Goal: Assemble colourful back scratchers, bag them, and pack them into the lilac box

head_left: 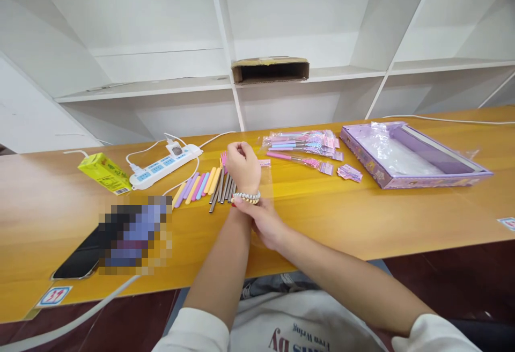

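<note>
My left hand (243, 167) is raised over the middle of the table with its fingers curled in a loose fist, and nothing shows in it. Around that wrist sit beaded bracelets (249, 198), pale and gold. My right hand (265, 223) is closed round the left wrist, its thumb pressing on the beads. Just left of the hands lie several metal tubes (220, 191) and a row of coloured handles (195, 187) in yellow, purple, pink and blue. Pink pieces (223, 160) are partly hidden behind my left hand.
Plastic-wrapped coloured sticks (303, 144) and small cards (349, 173) lie right of centre. Further right stands a purple open box (414, 180) with clear plastic. At left are a power strip (164, 168), a yellow-green carton (105, 174) and a phone (80, 255). A cardboard box (270, 64) sits on the white shelf.
</note>
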{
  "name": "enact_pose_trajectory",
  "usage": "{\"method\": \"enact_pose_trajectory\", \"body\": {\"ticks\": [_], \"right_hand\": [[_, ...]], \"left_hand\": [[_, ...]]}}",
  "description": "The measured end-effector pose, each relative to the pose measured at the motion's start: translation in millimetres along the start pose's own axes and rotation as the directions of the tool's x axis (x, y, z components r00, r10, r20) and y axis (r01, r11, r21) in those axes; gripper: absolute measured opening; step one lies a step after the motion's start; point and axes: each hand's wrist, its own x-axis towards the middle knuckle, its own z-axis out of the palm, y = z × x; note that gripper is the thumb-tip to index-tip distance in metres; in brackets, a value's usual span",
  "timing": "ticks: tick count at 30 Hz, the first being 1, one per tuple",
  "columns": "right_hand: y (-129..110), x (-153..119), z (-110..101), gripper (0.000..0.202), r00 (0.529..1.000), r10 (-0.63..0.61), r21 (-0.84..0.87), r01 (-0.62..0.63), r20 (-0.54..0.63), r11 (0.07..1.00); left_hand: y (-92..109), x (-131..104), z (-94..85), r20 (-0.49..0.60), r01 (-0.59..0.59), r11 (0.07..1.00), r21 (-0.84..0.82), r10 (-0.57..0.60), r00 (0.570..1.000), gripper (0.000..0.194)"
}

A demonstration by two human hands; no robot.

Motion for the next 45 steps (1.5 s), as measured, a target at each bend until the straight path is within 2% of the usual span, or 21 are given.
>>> {"method": "enact_pose_trajectory", "body": {"ticks": [3,7,9,12,15,17,19,22,25,28,31,33,35,38,41,43,45], "right_hand": [[4,-12,0,0.042,0.999,-0.047,-0.219,0.051,0.02,0.974],[9,-26,-7,0.034,0.978,-0.17,-0.451,0.208,0.125,0.868],[9,-26,-15,0.028,0.948,-0.246,-0.595,0.318,0.201,0.738],[9,-21,-27,0.024,0.884,-0.337,-0.777,0.453,0.325,0.437],[10,-15,-33,0.023,0.863,-0.372,-0.889,0.426,0.343,0.17],[11,-14,-34,0.026,0.864,-0.382,-0.926,0.374,0.328,0.052],[11,-13,-35,0.03,0.855,-0.399,-0.935,0.353,0.331,-0.02],[11,-13,-36,0.032,0.835,-0.443,-0.942,0.328,0.326,-0.074],[10,-14,-37,0.033,0.832,-0.475,-0.956,0.283,0.285,-0.077],[8,-13,-35,0.032,0.851,-0.48,-0.975,0.217,0.213,-0.049],[3,-11,-31,0.028,0.89,-0.43,-0.989,0.142,0.149,-0.048],[-2,-8,-27,0.027,0.919,-0.375,-0.992,0.102,0.122,-0.071],[-7,-4,-21,0.027,0.938,-0.329,-0.992,0.084,0.111,-0.095],[-12,0,-14,0.028,0.943,-0.311,-0.989,0.08,0.116,-0.126],[-15,1,-14,0.031,0.93,-0.32,-0.979,0.138,0.18,-0.152],[-23,2,-23,0.03,0.921,-0.32,-0.972,0.182,0.22,-0.146],[-37,7,-42,0.027,0.921,-0.327,-0.975,0.181,0.214,-0.13]], "left_hand": [[-5,2,-4.5,-0.011,-0.013,1.0,0.025,0.013,1.0,0.018],[-7,12,-7.7,0.0,-0.067,0.996,0.052,0.067,0.998,0.018],[-8,17,-7.3,0.018,-0.05,0.998,0.047,0.049,0.999,0.017],[-12,17,-5.1,0.045,-0.004,0.999,0.053,0.002,0.999,0.017],[-16,11,-2.5,0.082,0.015,0.998,0.064,-0.02,0.996,0.018],[-18,7,-1.0,0.121,0.034,0.997,0.068,-0.042,0.992,0.017],[-19,4,-0.3,0.183,0.046,0.994,0.095,-0.063,0.981,0.016],[-15,2,-1.3,0.359,-0.056,0.975,0.215,-0.026,0.933,0.015],[-9,-2,-3.3,0.532,-0.295,0.876,0.382,0.052,0.845,0.018],[-6,-7,-3.5,0.639,-0.484,0.739,0.468,0.095,0.763,0.02],[-9,-9,-2.0,0.693,-0.543,0.702,0.46,0.098,0.714,0.021],[-13,-6,0.0,0.691,-0.508,0.744,0.434,0.087,0.717,0.019],[-18,-1,3.8,0.667,-0.413,0.829,0.378,0.066,0.742,0.017],[-26,9,12.3,0.575,-0.156,0.96,0.234,-0.007,0.818,0.014],[-31,18,17.3,0.468,0.095,0.994,0.059,-0.111,0.877,0.016],[-33,22,13.4,0.443,0.149,0.988,-0.038,-0.117,0.889,0.016],[-35,24,2.4,0.477,0.094,0.991,-0.094,-0.038,0.878,0.016]]}}
